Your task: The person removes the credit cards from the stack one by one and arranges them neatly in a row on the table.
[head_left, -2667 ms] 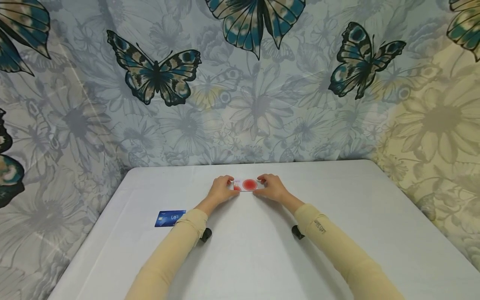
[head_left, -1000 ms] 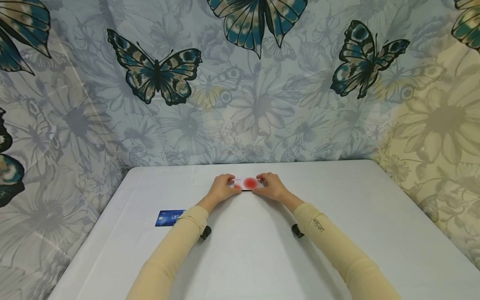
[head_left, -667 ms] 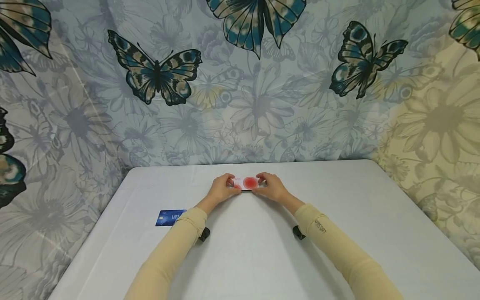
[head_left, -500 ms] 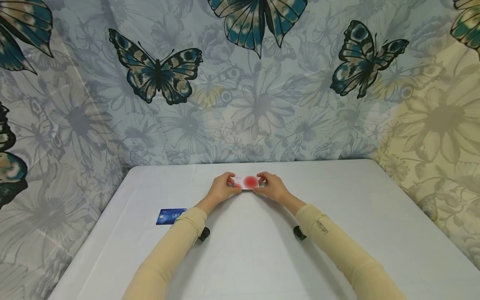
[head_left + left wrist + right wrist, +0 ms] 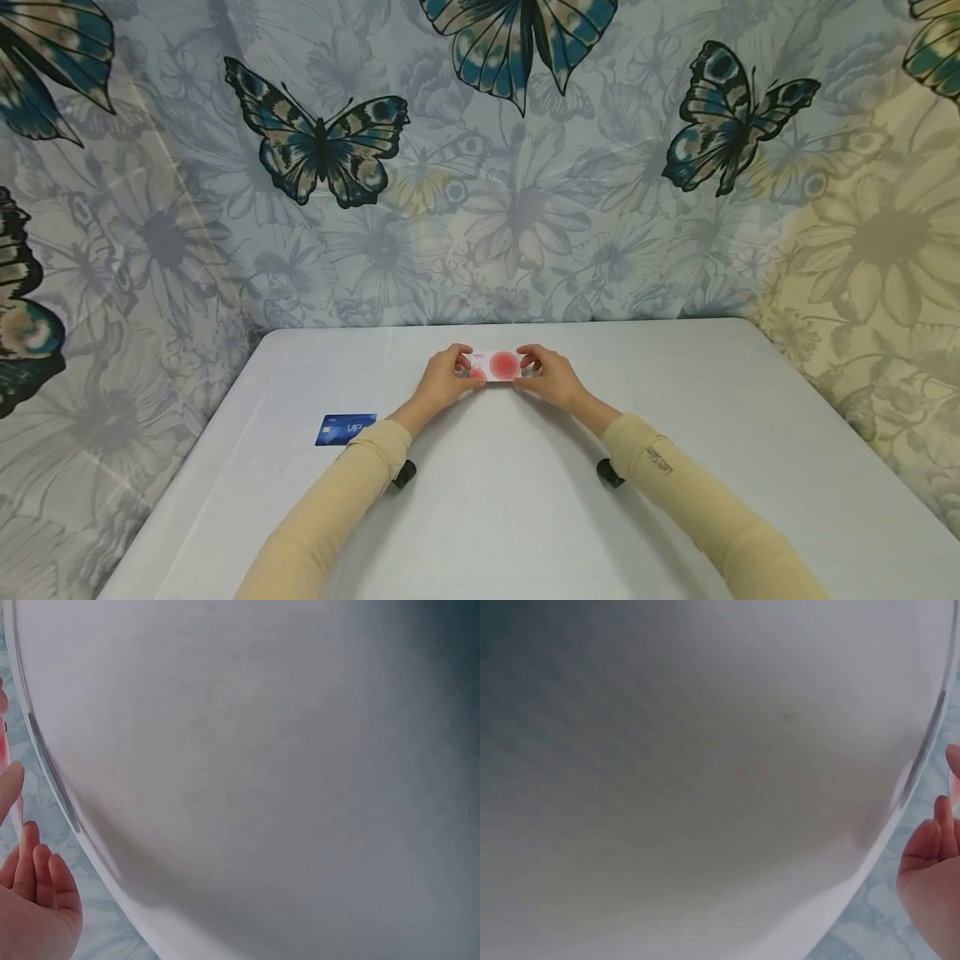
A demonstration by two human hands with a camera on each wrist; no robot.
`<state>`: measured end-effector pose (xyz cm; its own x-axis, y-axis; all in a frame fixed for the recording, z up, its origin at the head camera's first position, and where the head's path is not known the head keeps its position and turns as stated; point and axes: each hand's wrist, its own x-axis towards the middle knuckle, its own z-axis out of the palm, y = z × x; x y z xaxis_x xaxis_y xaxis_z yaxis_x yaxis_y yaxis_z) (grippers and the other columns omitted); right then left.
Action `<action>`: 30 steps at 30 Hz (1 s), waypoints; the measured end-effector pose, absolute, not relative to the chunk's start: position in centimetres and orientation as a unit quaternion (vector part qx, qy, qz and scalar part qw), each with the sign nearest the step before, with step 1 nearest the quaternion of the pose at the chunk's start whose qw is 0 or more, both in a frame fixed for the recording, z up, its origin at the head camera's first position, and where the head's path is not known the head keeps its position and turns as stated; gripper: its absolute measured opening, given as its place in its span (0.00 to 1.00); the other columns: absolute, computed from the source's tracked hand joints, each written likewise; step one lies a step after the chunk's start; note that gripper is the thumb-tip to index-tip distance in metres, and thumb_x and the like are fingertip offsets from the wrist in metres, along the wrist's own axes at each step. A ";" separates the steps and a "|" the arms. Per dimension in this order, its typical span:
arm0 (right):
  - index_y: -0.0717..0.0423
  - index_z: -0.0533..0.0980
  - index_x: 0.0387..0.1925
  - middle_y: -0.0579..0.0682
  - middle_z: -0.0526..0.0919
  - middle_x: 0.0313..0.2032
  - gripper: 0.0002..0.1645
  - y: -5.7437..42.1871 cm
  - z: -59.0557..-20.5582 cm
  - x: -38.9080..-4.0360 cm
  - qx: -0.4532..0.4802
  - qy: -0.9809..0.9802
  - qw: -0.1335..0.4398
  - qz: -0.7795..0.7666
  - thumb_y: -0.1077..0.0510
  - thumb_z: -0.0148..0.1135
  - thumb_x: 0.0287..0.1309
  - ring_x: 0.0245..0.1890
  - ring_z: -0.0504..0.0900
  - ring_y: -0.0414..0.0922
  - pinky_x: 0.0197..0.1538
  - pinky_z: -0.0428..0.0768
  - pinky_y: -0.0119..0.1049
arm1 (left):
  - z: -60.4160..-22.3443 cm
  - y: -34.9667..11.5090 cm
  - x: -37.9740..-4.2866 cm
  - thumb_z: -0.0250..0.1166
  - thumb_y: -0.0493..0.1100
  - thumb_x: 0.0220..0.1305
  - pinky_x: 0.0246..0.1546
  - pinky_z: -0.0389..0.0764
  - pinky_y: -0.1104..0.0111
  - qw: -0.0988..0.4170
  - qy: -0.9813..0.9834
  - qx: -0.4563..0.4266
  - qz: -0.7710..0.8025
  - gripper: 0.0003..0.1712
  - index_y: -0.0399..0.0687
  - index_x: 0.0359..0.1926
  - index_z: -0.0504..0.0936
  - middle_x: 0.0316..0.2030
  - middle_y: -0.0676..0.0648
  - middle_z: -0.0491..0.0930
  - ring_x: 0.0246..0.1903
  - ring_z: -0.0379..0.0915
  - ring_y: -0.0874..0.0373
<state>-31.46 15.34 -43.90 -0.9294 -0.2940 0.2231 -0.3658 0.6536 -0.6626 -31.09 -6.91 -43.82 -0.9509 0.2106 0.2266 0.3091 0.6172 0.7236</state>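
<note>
Near the far edge of the table, both hands hold a white-and-pink card point(image 5: 505, 365) with a large red circle. The left hand point(image 5: 444, 375) pinches its left end between thumb and fingers; the right hand point(image 5: 551, 377) pinches its right end the same way. In the left wrist view the left hand point(image 5: 37, 900) shows at the lower left, with a sliver of the card beside it. At the right edge of the right wrist view is the right hand point(image 5: 934, 877). A thin dark strip point(image 5: 52, 772) lies on the table below the card; its kind is unclear.
A blue card point(image 5: 341, 429) marked VIP lies on the white table point(image 5: 495, 517) left of the left forearm, whose sleeve hides its corner. Black wrist devices sit under both cuffs. A butterfly-patterned cloth point(image 5: 517, 208) hangs behind the table.
The red-circle card has come up slightly and tilted more upright, so more of its face shows, and a dark line has appeared below it. Both hands keep their hold.
</note>
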 end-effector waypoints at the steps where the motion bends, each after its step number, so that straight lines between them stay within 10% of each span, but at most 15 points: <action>1: 0.59 0.70 0.55 0.49 0.80 0.39 0.32 15.4 -43.9 -31.4 0.184 -0.907 0.050 0.375 0.59 0.70 0.46 0.39 0.72 0.47 0.41 0.70 0.38 | -43.8 -6.9 -31.0 0.74 0.42 0.46 0.44 0.71 0.63 0.061 -0.897 -0.145 -0.413 0.31 0.42 0.51 0.72 0.33 0.48 0.74 0.40 0.70 0.53; 30: 0.57 0.71 0.53 0.49 0.79 0.36 0.31 13.7 -43.9 -26.4 0.226 -0.881 0.021 0.415 0.62 0.71 0.44 0.33 0.73 0.46 0.32 0.73 0.30 | -43.6 -10.2 -25.7 0.75 0.48 0.44 0.40 0.72 0.64 0.060 -0.905 -0.169 -0.387 0.32 0.40 0.49 0.73 0.31 0.52 0.76 0.36 0.70 0.56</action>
<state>-26.41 13.65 -43.87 -0.8970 -0.3804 0.2252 -0.4159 0.5531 -0.7219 -25.68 -10.22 -43.64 -0.9359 0.2596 0.2382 0.3516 0.6442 0.6793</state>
